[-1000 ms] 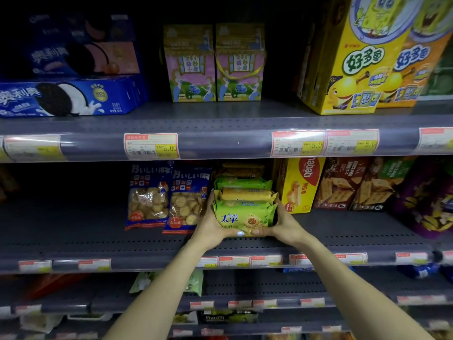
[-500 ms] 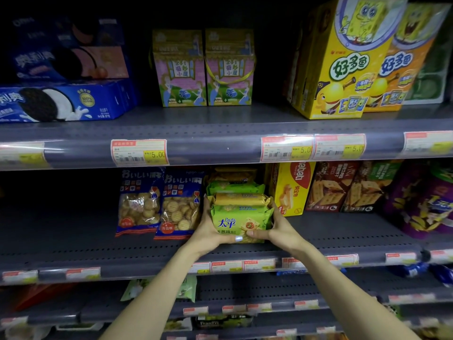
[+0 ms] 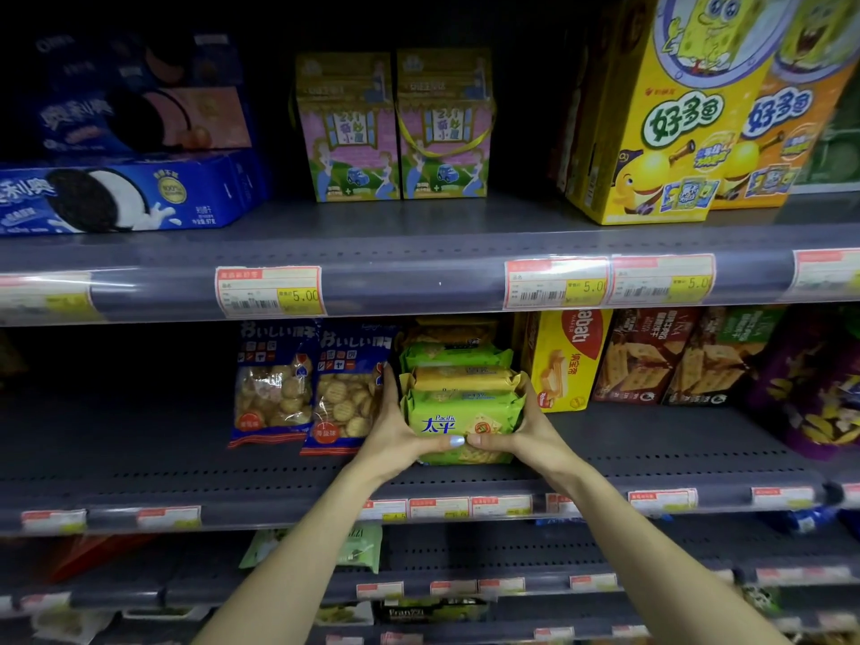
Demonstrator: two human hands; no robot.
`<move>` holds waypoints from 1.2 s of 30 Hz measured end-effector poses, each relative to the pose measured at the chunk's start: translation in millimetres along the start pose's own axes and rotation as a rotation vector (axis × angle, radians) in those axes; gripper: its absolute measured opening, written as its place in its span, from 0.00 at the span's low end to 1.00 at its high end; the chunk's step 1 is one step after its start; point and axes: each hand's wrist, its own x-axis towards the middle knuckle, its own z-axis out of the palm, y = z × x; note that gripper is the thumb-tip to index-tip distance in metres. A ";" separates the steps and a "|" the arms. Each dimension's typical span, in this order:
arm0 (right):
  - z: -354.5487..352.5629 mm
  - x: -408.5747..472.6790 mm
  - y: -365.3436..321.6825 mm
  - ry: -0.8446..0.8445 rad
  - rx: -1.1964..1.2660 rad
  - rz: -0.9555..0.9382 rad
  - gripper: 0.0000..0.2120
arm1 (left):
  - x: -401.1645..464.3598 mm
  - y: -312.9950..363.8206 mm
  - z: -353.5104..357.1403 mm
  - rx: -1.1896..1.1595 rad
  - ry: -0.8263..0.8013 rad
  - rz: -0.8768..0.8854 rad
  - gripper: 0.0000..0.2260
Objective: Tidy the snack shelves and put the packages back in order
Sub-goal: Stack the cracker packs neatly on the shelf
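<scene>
Left hand: our left hand (image 3: 395,439) grasps the left end of the green plastic cracker pack (image 3: 463,423), thumb across the front, fingers up along its side.
Right hand: our right hand (image 3: 528,435) grasps the right end of the same pack, thumb on the front; the two thumb tips touch.
Cracker pack: at the front of a stack of similar green and yellow cracker packs (image 3: 458,370) on the grey metal middle shelf (image 3: 651,439); whether its base touches the shelf we cannot tell.
Left of stack: two blue-and-clear plastic bags of small round biscuits (image 3: 309,388) stand just beside our left hand.
Right of stack: a yellow cardboard wafer box with a red label (image 3: 565,360), then brown cardboard cracker boxes (image 3: 675,360), then a purple snack bag (image 3: 809,393).
Upper shelf: blue cardboard sandwich-cookie boxes (image 3: 121,193) at left, two pink-and-green house-shaped carton boxes (image 3: 395,128) in the middle, tall yellow and orange cartoon boxes (image 3: 688,114) at right.
Shelf edges: white and yellow paper price tags (image 3: 270,290) along the rails.
Lower shelves: a pale green pack (image 3: 358,547) and other packages too dark to tell.
</scene>
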 end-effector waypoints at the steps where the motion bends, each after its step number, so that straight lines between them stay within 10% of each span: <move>1: 0.1 0.3 -1.3 0.001 -0.006 0.004 0.62 | -0.4 3.5 -0.6 -0.026 -0.009 -0.013 0.69; 6: -0.1 5.1 -9.5 -0.048 -0.009 0.067 0.76 | 5.6 6.2 3.9 -0.086 -0.027 -0.023 0.57; 19: -3.4 11.5 -14.5 -0.094 -0.033 0.090 0.74 | 3.4 8.2 11.2 -0.115 -0.001 -0.002 0.46; 36: 1.6 -8.0 -12.3 0.108 -0.079 0.038 0.60 | -8.5 9.7 1.9 -0.027 -0.018 -0.034 0.62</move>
